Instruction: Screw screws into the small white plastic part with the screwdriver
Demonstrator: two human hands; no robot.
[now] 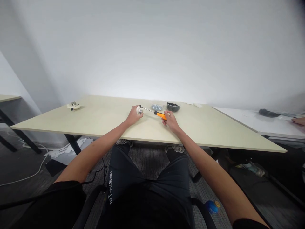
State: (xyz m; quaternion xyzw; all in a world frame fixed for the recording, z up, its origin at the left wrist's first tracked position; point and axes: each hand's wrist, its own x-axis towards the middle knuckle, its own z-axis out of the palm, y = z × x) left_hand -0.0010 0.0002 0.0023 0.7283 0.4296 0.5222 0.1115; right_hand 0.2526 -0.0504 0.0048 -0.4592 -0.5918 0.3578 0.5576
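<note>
My left hand (133,115) is closed around a small white plastic part (139,110) with a dark bit at its top, held just above the table. In my right hand (170,120) is a screwdriver (161,115) with an orange and black handle. Its thin metal shaft points left, and the tip meets or nearly meets the dark bit on the white part; contact is too small to make out. Behind my hands stand a clear container of small silvery pieces (156,107) and a clear bowl of black pieces (173,107).
A cream-coloured part with metal and dark fittings (74,106) lies at the table's far left. Flat pale scraps (197,105) lie near the wall. On the white table (240,119) at right is a dark object (269,113); another person's hand (299,121) shows at the edge.
</note>
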